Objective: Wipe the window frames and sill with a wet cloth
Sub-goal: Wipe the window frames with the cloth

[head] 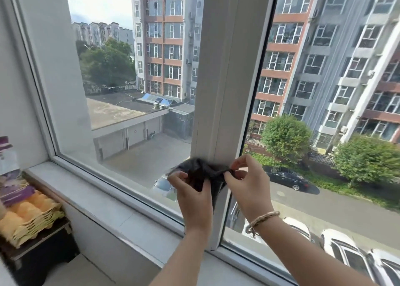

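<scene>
The white sill (91, 190) runs bare from the left corner to the central upright (218, 91). Stacked egg trays (28, 218) crowd its left end. Glass closes both sides; both hands (194, 197) and a dark cloth (201, 173) occupy the upright's lower part.
</scene>
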Available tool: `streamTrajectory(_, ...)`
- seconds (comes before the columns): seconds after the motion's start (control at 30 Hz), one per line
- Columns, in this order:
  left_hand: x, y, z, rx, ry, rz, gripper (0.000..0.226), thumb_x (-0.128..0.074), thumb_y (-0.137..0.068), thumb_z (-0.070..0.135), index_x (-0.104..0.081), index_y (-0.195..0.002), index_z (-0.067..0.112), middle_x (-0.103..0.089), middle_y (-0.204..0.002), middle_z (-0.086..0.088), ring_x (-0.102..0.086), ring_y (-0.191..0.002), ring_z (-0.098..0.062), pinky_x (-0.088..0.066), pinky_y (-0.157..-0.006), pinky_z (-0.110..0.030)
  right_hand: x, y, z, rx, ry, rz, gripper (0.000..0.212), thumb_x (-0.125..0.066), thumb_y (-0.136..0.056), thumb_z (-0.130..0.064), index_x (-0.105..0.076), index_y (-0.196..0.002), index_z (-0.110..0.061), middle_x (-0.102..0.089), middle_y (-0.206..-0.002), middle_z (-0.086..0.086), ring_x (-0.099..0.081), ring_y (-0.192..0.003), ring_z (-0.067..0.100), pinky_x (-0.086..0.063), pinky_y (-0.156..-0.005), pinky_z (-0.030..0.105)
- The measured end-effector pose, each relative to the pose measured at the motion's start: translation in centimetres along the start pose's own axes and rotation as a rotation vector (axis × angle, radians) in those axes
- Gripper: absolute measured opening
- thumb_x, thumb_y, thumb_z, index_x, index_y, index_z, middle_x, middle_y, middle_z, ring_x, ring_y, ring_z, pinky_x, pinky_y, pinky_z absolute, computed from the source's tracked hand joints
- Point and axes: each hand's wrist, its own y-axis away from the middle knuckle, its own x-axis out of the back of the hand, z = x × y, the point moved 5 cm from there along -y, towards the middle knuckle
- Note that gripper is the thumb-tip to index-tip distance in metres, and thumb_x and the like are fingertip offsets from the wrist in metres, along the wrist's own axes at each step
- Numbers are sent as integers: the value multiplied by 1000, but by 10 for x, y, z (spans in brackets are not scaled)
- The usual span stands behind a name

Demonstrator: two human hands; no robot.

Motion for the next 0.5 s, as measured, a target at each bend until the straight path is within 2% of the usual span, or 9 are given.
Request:
streamTrajectory(0.1, -9, 0, -2, -262, -165, -93, 45, -70, -80, 6, -34, -98, 27, -47, -97, 4, -51, -91, -13, -50, -82, -37, 7, -7, 0, 32, -76, 8, 28, -65, -78, 4, -53, -76, -21, -62, -80, 5, -61, -61, 7, -43, -56, 12)
streamTrajectory(0.17, -15, -6, 0, -409, -283, -150, 47, -68, -83, 16, -40, -119, 25, -50, -119, -2, -48, -114, -19, -44, -100, -42, 9, -8, -3, 87, -90, -8, 26, -65, -79, 4, -57, -77, -21, -63, -85, 7, -64, -67, 8, -47, -62, 13)
streamTrajectory(0.2, -18, -10, 3, -458, -348, -197, 56, -64, -86, 25, -35, -133, 25, -44, -134, -4, -39, -129, -22, -35, -110, -41, 10, -8, -5, 117, -89, -5, 24, -66, -80, 4, -60, -79, -19, -63, -88, 6, -65, -72, 10, -51, -66, 15)
streamTrajectory(0.27, -26, -17, 8, -534, -472, -311, 70, -48, -90, 46, -10, -148, 33, -24, -153, 1, -15, -144, -21, -16, -116, -37, 14, -7, -8, 166, -72, 15, 18, -68, -80, 2, -65, -84, -15, -60, -91, 1, -63, -78, 8, -53, -72, 17)
streamTrajectory(0.37, -38, -21, 11, -537, -568, -452, 79, -26, -87, 67, 28, -140, 43, 5, -156, 11, 10, -143, -11, -5, -116, -37, 19, -8, -13, 219, -7, 30, 16, -69, -80, -4, -66, -89, -17, -60, -91, -7, -61, -83, 6, -51, -73, 19)
streamTrajectory(0.43, -45, -21, 13, -488, -570, -461, 82, -21, -85, 69, 39, -133, 42, 19, -150, 15, 16, -140, -9, -2, -116, -37, 22, -9, -17, 245, 8, 25, 18, -68, -82, -5, -63, -93, -18, -62, -91, -9, -61, -86, 5, -49, -74, 17)
streamTrajectory(0.5, -51, -25, 16, -449, -593, -435, 85, -22, -86, 68, 43, -130, 38, 21, -153, 11, 18, -141, -13, 1, -116, -39, 26, -10, -23, 275, 12, 29, 19, -63, -84, -3, -61, -96, -17, -63, -92, -8, -60, -88, 4, -46, -75, 13)
